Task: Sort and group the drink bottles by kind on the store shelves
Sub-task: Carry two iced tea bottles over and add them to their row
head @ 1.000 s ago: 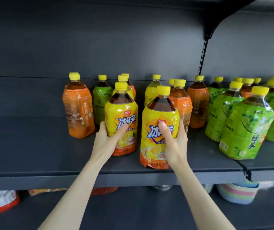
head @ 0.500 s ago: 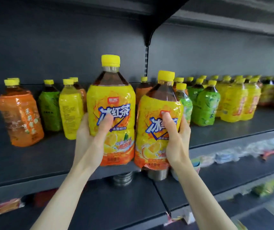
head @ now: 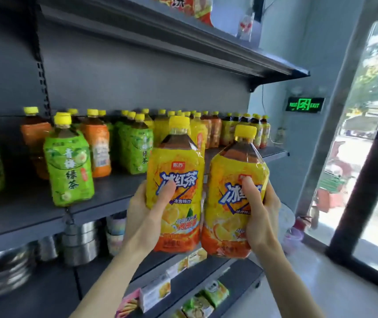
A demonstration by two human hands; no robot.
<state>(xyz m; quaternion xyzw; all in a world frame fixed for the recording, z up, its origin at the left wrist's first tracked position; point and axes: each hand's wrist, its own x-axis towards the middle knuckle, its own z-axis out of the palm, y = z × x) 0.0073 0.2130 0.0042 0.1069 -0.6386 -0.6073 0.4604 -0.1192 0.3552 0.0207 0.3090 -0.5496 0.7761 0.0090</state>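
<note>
Left grip [head: 145, 218] curled round left iced tea bottle [head: 176, 161], thumb across label; right grip [head: 262, 216] likewise round right iced tea bottle [head: 233, 171]. Both (side by side, caps up) held before shelf [head: 119, 187] edge. Green tea bottle [head: 68, 171] at 9 o'clock.

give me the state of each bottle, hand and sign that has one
left yellow bottle, capped, upright, held off the shelf in left hand
right yellow bottle, capped, tilted, held off the shelf in right hand
front green bottle, capped, standing on shelf
exit sign, lit
</note>
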